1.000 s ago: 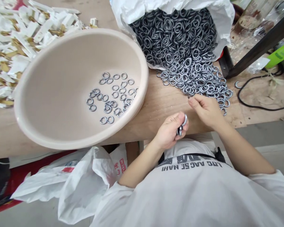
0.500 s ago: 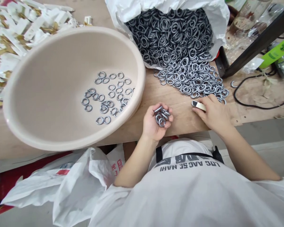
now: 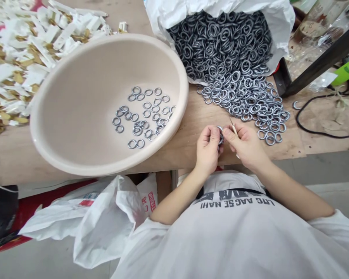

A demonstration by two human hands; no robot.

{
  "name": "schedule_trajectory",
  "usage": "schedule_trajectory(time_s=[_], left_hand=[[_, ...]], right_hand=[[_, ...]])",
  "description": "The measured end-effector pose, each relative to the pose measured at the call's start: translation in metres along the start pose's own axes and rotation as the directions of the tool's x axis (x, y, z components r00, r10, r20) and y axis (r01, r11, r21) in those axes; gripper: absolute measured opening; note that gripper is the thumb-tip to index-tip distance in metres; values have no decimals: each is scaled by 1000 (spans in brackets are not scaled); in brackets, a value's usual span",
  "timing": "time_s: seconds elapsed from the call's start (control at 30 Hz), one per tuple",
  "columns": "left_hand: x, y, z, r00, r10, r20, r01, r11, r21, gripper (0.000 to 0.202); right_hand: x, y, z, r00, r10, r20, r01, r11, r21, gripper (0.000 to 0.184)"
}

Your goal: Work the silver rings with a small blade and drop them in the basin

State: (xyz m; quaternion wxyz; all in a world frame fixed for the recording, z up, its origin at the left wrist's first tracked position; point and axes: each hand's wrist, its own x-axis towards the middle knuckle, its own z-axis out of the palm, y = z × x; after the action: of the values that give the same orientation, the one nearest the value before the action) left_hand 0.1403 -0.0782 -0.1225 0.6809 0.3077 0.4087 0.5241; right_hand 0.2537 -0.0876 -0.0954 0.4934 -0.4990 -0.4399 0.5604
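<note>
My left hand (image 3: 207, 151) is closed around several grey metal rings (image 3: 220, 136), with the thumb pressing over them and one ring upright at the fingertips. Most of those held rings are hidden by the fingers. Close beside it, my right hand (image 3: 247, 145) grips a slim pale tool (image 3: 234, 130) with a dark, narrow tip; its exact kind is not clear. Both hands meet just above the table's front edge. Beyond my right hand spreads a heap of the same rings (image 3: 250, 102), spilling from a white sack (image 3: 282, 23).
Left of my hands stands a big beige basin (image 3: 72, 116) with several rings scattered inside. A pile of white and tan pieces (image 3: 23, 58) covers the table's far left. A dark metal bar (image 3: 322, 58) and black cable (image 3: 304, 120) lie to the right. White plastic bags (image 3: 104, 224) hang below.
My right hand has come left with the tool to meet my left hand. The left palm, cupped open around rings before, has turned and closed on them. The view has shifted slightly.
</note>
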Motion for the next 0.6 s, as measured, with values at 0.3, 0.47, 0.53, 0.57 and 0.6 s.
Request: schedule_trajectory(time_s=[0.3, 0.47, 0.53, 0.57, 0.6], left_hand=[[-3, 19, -5, 975, -196, 109, 202, 978, -47, 51], [-4, 22, -3, 960, -268, 82, 277, 953, -121, 52], [-4, 22, -2, 956, -283, 78, 291, 949, -123, 53], [-4, 22, -2, 955, -285, 81, 294, 949, -118, 53], [-4, 22, -2, 954, -285, 89, 294, 949, -110, 53]], right_hand=[[7, -1, -18, 970, -243, 30, 232, 868, -439, 38], [-7, -13, -23, 905, -322, 279, 415, 516, -749, 43], [-10, -14, -23, 892, -327, 312, 440, 467, -767, 41], [-11, -14, -22, 892, -323, 317, 439, 453, -776, 41], [-11, -14, -22, 894, -316, 317, 435, 443, -784, 41]])
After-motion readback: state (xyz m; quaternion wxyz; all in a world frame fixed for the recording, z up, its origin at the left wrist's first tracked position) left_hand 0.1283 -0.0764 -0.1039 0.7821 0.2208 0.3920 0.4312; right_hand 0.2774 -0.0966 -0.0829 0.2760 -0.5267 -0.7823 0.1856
